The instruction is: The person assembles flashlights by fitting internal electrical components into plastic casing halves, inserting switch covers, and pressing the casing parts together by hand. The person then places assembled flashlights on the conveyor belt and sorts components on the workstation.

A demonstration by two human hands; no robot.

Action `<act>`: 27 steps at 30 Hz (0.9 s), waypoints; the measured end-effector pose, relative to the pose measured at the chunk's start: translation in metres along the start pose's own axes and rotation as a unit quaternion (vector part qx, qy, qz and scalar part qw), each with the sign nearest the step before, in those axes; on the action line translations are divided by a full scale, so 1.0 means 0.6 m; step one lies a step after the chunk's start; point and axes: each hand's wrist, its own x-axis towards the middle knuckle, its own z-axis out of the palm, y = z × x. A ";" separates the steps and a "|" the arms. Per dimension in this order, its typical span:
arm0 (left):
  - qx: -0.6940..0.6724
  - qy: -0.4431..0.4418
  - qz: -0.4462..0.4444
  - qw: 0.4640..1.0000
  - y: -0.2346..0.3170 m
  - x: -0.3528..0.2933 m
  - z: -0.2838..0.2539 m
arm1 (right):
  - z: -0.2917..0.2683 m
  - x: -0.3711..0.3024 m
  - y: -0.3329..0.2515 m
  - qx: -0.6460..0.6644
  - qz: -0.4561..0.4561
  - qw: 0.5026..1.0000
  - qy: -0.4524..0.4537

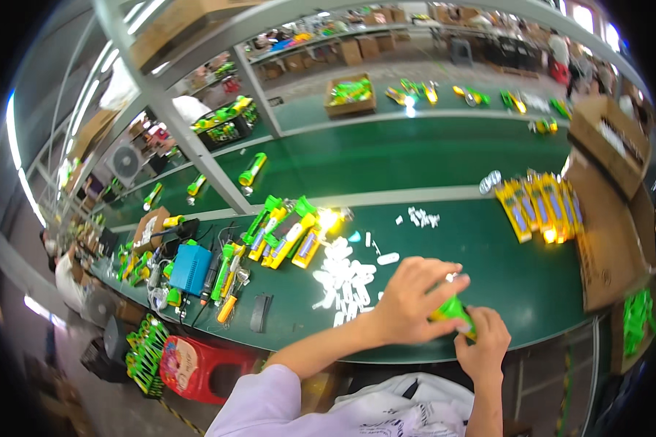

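Left hand [412, 302] half-curled over a green-and-yellow plastic torch [452, 311]; I can't tell if it grips. Right hand [486, 339] wrapped round its near end, by the dark-green bench's [517, 291] front edge. If that slips, I'd expect a fall. Loose white plastic pieces [350, 277] leftward; grey workshop floor [408, 67] beyond.
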 end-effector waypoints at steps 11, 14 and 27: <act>-0.128 -0.048 -0.410 0.902 0.033 -0.074 -0.003 | 0.019 0.154 -0.026 -0.011 -0.360 0.928 0.095; -0.150 0.001 -0.623 0.767 0.007 -0.068 -0.039 | 0.069 0.135 -0.070 0.227 -0.482 0.846 0.004; 0.212 -0.024 -0.574 0.791 -0.398 0.010 -0.044 | 0.133 0.016 -0.041 0.254 -0.534 0.617 -0.519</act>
